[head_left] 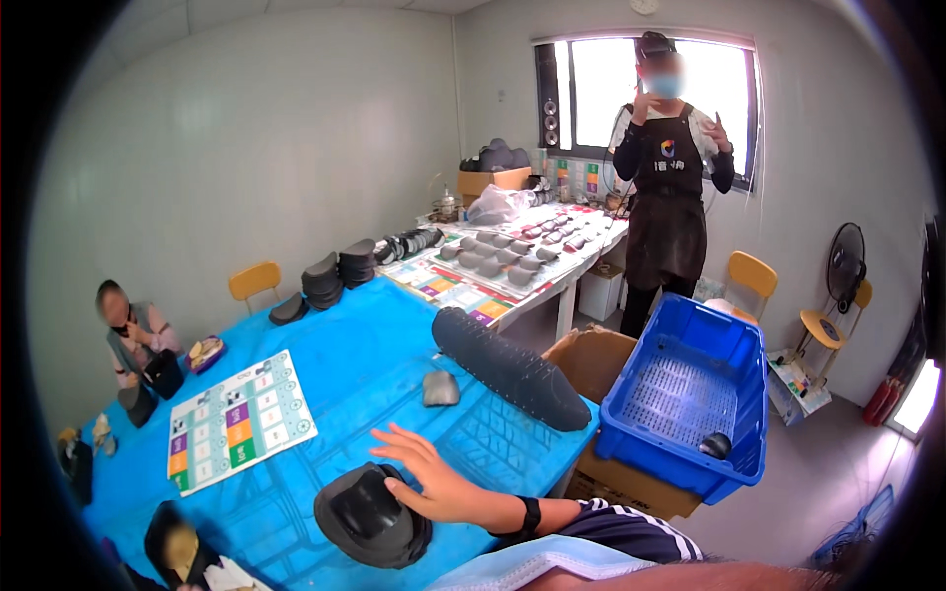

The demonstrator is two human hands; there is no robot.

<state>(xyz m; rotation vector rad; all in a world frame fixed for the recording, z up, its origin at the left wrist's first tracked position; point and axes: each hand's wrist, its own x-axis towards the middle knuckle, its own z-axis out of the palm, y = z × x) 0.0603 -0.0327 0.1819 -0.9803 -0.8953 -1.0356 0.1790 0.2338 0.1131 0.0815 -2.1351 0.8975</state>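
Note:
My right hand, with a dark band on its wrist, reaches in from the lower right over the blue-covered table. Its fingers are spread, and the thumb lies at the edge of a shiny black curved piece. That piece sits on top of dark grey rounded pads, which look stacked. Whether the thumb presses on it or only hovers, I cannot tell. Beyond the hand lies a single grey curved piece. A long dark half-round form dotted with small light points rests along the table's right side. My left hand is out of view.
A blue crate with one dark piece inside stands right of the table, beside cardboard boxes. A printed chart lies left. Stacked dark pads line the far edge. Rows of grey pieces cover another table. An aproned person stands there; another person sits left.

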